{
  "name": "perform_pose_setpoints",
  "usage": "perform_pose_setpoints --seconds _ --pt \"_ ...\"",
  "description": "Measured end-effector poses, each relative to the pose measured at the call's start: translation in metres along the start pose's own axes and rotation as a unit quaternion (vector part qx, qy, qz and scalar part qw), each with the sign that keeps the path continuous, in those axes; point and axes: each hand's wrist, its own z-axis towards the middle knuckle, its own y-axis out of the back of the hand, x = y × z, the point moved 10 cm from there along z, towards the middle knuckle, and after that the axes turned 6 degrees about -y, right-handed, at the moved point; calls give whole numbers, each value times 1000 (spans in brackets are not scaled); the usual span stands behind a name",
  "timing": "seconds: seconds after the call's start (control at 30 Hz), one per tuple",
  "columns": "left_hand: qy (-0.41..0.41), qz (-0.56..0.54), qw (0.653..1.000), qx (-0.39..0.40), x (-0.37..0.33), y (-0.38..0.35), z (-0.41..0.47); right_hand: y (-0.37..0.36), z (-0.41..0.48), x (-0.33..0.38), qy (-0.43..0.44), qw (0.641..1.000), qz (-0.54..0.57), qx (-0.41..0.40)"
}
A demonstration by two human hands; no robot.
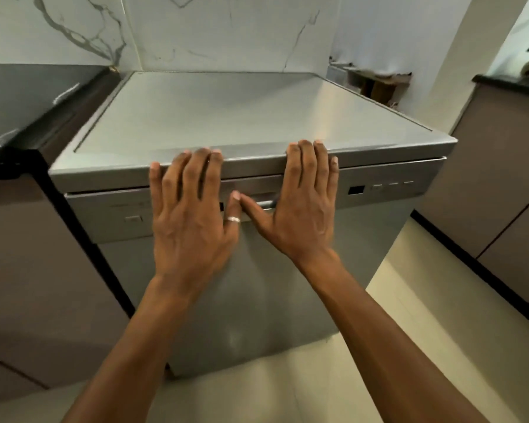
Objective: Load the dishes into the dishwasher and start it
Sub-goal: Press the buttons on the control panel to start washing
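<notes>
- The marble-veined wall [211, 32] runs behind everything, with a ragged hole [376, 83] in it just past the right rear corner of the machine
- The dishwasher [242, 117], a freestanding steel unit, stands on the pale tiled floor [409, 315] against that wall, right beside a brown cabinet [28, 254] topped with a dark counter [28, 99]
- Its door [257, 300] is closed, upright and flush under the top panel
- The left hand [193, 215] lies flat on the upper door, fingers straight and spread, tips reaching the front lip of the top; it grips nothing
- The right hand [300, 206] lies flat the same way just beside it, fingers straight, holding nothing; the two thumbs meet in front of the recessed handle [264, 204]
- A dark display [356, 190] and a row of buttons [393, 185] sit right of the hands
- A silver ring [232, 219] circles the left thumb
</notes>
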Motion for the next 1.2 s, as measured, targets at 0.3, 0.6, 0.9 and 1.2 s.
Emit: perform_pose_setpoints --seconds 0.3,0.6,0.9,1.2 --pt "-32 14 997 -73 3 -9 -5 -7 -8 -6 23 993 3 -115" --pt "-79 -15 995 -60 2 -6 -7 -9 -13 -7 26 997 18 -70" --pt "-37 -21 999 -10 54 2 -69 -12 -12 -5 8 999 28 32" --pt "-11 58 997 57 89 -25 -119 -3 -68 25 26 992 91 83"
